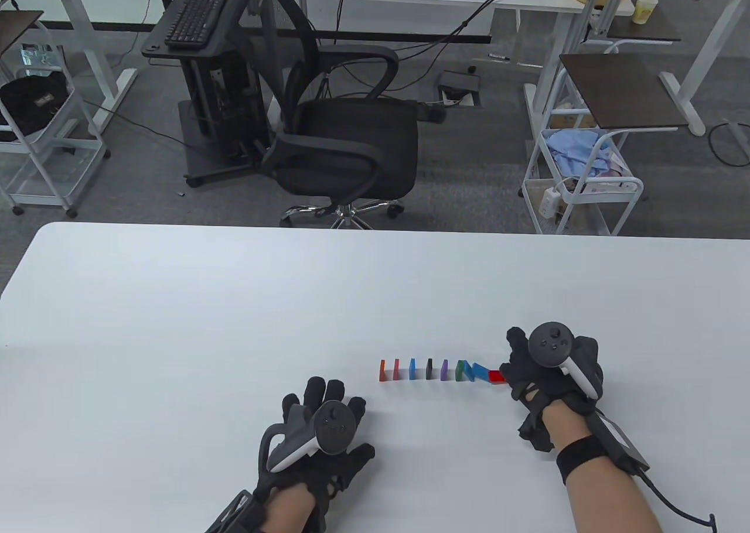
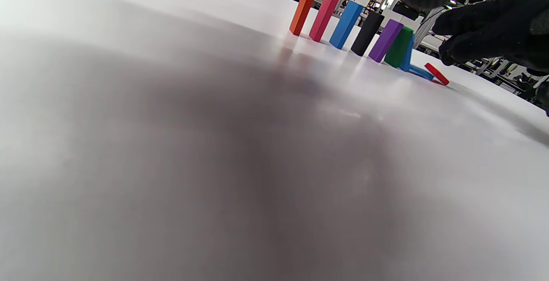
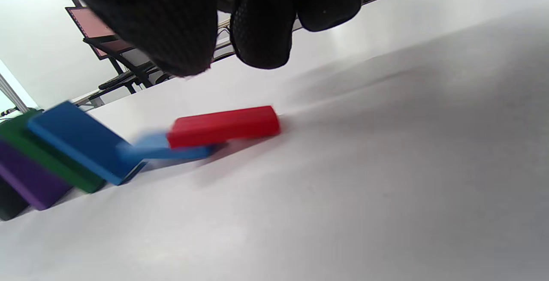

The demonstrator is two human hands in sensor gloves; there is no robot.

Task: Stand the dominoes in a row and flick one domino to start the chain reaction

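A row of coloured dominoes runs left to right on the white table (image 1: 176, 322). The orange one (image 1: 382, 370) (image 2: 303, 8), a pink one (image 2: 324, 15), a blue one (image 2: 345, 24), a black one (image 1: 430, 369) and a purple one (image 1: 444, 369) stand upright. The green one (image 1: 460, 371) (image 3: 47, 161) and a dark blue one (image 3: 81, 141) lean left. A light blue one (image 1: 481, 372) and the red one (image 1: 497, 376) (image 3: 224, 126) lie toppled. My right hand (image 1: 511, 375) is just right of the red domino, its fingers (image 3: 261, 28) curled and holding nothing. My left hand (image 1: 328, 395) rests flat, fingers spread, in front of the row.
A black office chair (image 1: 345, 140) stands beyond the table's far edge (image 1: 375, 228), with white carts (image 1: 580, 187) and desks behind it. Bare table lies left of the orange domino and around my left hand.
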